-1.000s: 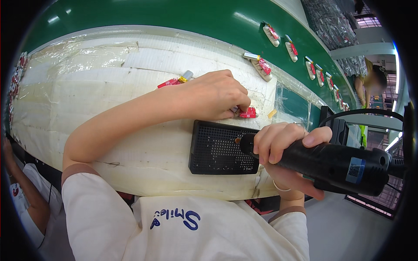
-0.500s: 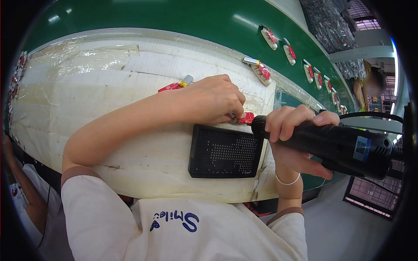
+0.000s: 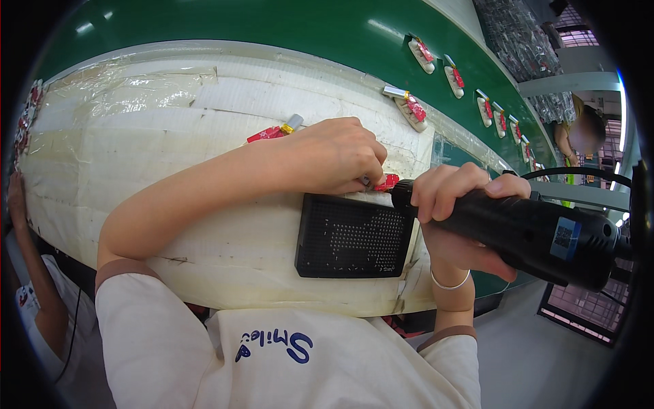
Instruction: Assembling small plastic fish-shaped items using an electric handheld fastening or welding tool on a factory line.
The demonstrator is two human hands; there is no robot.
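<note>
Right hand (image 3: 463, 218) brought screwdriver (image 3: 524, 232) tip to red part (image 3: 387, 181).

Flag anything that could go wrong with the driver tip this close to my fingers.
The black power screwdriver in the right hand points at a small red part pinched by the left hand; a slip could jab those fingertips. The part sits at the black perforated tray edge and might skid off.
</note>
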